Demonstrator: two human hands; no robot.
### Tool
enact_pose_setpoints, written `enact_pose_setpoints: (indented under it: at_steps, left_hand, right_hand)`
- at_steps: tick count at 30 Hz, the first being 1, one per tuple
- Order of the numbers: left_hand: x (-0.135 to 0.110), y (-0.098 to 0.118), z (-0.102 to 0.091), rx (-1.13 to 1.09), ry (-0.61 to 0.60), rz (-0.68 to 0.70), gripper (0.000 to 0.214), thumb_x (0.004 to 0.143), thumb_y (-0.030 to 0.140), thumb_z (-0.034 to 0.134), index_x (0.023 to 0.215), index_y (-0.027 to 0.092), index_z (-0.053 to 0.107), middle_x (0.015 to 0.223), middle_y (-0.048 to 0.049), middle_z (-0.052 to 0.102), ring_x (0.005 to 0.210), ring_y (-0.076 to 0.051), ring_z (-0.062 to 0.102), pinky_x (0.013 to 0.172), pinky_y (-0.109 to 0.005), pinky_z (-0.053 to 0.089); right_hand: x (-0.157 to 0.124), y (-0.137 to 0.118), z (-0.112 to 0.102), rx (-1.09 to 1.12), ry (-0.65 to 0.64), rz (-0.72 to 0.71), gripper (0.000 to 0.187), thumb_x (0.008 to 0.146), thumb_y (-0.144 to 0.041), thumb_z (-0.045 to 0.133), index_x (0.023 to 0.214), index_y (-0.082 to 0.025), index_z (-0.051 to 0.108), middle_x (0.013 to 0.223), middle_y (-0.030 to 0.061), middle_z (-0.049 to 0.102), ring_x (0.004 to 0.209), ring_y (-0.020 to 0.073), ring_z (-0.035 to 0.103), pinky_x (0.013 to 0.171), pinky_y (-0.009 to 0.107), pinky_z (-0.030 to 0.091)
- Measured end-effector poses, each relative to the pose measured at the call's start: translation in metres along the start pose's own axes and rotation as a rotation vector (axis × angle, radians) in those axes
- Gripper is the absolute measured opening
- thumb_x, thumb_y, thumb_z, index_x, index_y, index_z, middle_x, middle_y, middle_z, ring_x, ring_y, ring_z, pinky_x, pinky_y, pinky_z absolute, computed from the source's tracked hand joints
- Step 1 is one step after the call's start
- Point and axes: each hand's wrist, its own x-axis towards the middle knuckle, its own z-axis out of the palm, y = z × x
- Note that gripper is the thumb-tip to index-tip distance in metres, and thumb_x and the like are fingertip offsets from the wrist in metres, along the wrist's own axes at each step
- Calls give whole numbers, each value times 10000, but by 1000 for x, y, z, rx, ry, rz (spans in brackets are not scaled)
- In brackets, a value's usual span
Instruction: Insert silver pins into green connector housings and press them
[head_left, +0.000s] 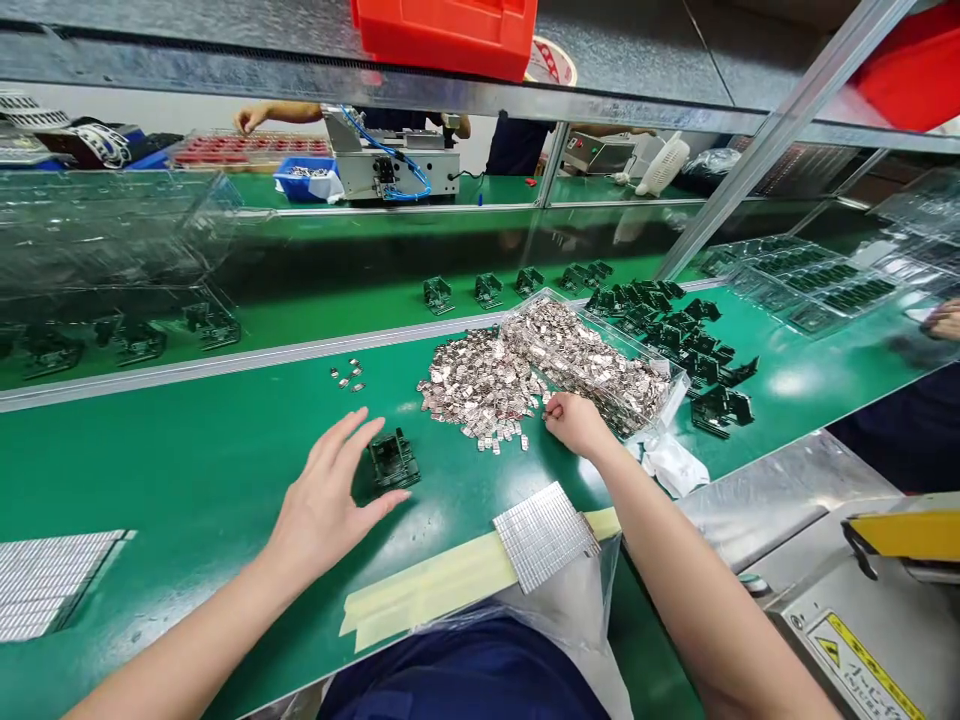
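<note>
My left hand (326, 500) is open, thumb and fingers spread around the left side of a dark green plastic part (394, 459) on the green bench. At the right edge of a loose heap of small silvery metal pieces (480, 385), my right hand (576, 424) has its fingers pinched together; whatever is between the fingertips is too small to make out. Just beyond that hand, a clear plastic tray (671, 395) full of the same pieces lies tilted against the heap. Several loose metal pieces (349, 375) are scattered farther left.
More dark green parts (675, 330) pile up behind the tray, and several stand on the conveyor belt (322, 290). A silver block of rows (546, 537) sits on yellow tape (435, 585) at the front edge. A metal post (780, 130) slants down at right. Co-workers sit opposite.
</note>
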Motion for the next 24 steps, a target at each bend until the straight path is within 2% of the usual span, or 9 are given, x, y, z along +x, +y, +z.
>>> enact_pose_setpoints:
  at_steps: [2, 4, 7, 10, 12, 16, 19, 21, 24]
  left_hand:
    - [-2, -12, -3, -53, -46, -51, 933, 735, 539, 697, 1492, 302, 207, 1550, -138, 324, 1390, -372, 383, 1032, -546, 470]
    - [-1, -22, 3, -120, -129, -90, 1053, 711, 525, 723, 1517, 290, 87, 1550, -169, 315, 1380, -377, 400, 1044, -539, 455]
    - [3, -29, 18, -186, -201, -104, 1069, 728, 492, 713, 1519, 276, 26, 1492, -169, 418, 1355, -362, 442, 1040, -524, 455]
    - [7, -30, 29, -168, -193, -152, 940, 749, 486, 682, 1499, 257, 164, 1383, -154, 538, 1252, -356, 549, 990, -512, 494]
    - [8, -30, 32, -158, -181, -164, 864, 742, 477, 680, 1465, 253, 265, 1344, -146, 563, 1202, -358, 582, 958, -515, 516]
    - [6, -29, 33, -320, -56, -125, 651, 727, 420, 684, 1310, 257, 445, 1294, -112, 567, 1167, -311, 605, 987, -477, 521]
    - [4, -16, 33, -685, -23, -262, 530, 703, 404, 708, 1149, 244, 470, 1198, -86, 601, 1015, -250, 683, 882, -412, 594]
    - [5, 2, 32, -941, -73, -375, 512, 683, 390, 741, 1069, 231, 444, 1136, -76, 633, 933, -226, 707, 816, -389, 618]
    - [9, 34, 30, -1198, -172, -416, 499, 660, 340, 794, 1001, 218, 451, 1169, -81, 638, 942, -217, 705, 849, -383, 609]
  right_hand:
    - [-2, 5, 2, 39, 40, -8, 174, 811, -73, 561, 885, -167, 688, 798, 37, 689, 750, 163, 635, 677, 223, 437]
    - [-6, 8, 5, 65, 97, 0, 208, 855, -85, 512, 916, -165, 694, 858, 61, 682, 779, 170, 630, 712, 239, 441]
    - [-13, 10, 9, 102, 156, -6, 225, 884, -120, 501, 991, -159, 696, 905, 79, 654, 799, 176, 623, 756, 257, 452]
    - [-21, 11, 12, 138, 157, -47, 165, 845, -166, 596, 968, -169, 707, 862, 54, 619, 786, 173, 615, 757, 253, 460]
    - [-24, 12, 14, 158, 154, -54, 121, 818, -172, 628, 904, -172, 712, 815, 40, 598, 753, 172, 605, 737, 257, 462]
    - [-22, 13, 15, 218, 168, -38, 48, 785, -185, 649, 789, -175, 696, 767, 32, 591, 699, 173, 592, 699, 273, 463]
    - [-23, 11, 14, 300, 181, -36, 50, 779, -176, 632, 765, -176, 680, 752, 38, 619, 693, 186, 610, 705, 296, 477]
    - [-30, 8, 12, 379, 182, -33, 89, 816, -193, 589, 803, -174, 676, 726, 37, 645, 676, 186, 636, 693, 299, 498]
    - [-57, -1, 7, 532, 169, -44, 153, 864, -278, 565, 879, -179, 680, 697, 27, 673, 644, 179, 666, 641, 283, 533]
